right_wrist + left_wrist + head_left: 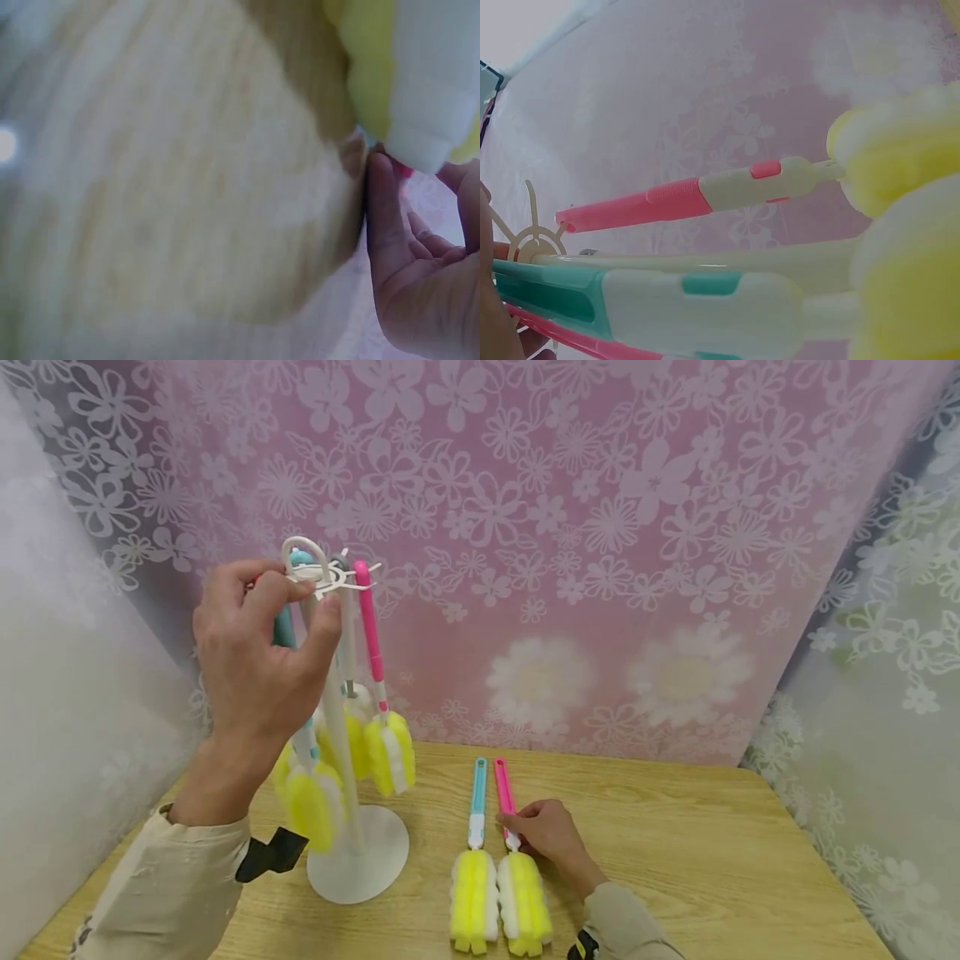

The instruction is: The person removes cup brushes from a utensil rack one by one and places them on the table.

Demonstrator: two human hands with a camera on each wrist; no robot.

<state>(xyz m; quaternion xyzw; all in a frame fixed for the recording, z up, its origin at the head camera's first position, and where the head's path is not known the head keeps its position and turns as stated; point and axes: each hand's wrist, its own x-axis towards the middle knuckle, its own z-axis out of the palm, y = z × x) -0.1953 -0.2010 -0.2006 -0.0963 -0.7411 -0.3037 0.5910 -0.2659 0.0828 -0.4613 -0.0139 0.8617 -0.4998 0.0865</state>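
In the head view a white stand (pixel 341 727) with a round base holds several hanging sponge brushes by their handles. My left hand (pixel 262 652) is at its top, with thumb and fingers pinching around the hooked ring. A teal-handled brush (pixel 705 296) hangs close by the palm, and a pink-handled brush (pixel 367 618) hangs at the right side. On the table lie a blue-handled sponge brush (pixel 474 893) and, beside it, a pink-handled sponge brush (pixel 525 902). My right hand (pixel 551 839) pinches the lower handle of the lying pink one; its fingertips are partly hidden.
The wooden table (pixel 675 860) extends to the right of the lying brushes. A pink flowered curtain (pixel 562 568) forms the backdrop, with pale flowered sheets at both sides. The stand's base (pixel 382 852) is left of the blue-handled brush.
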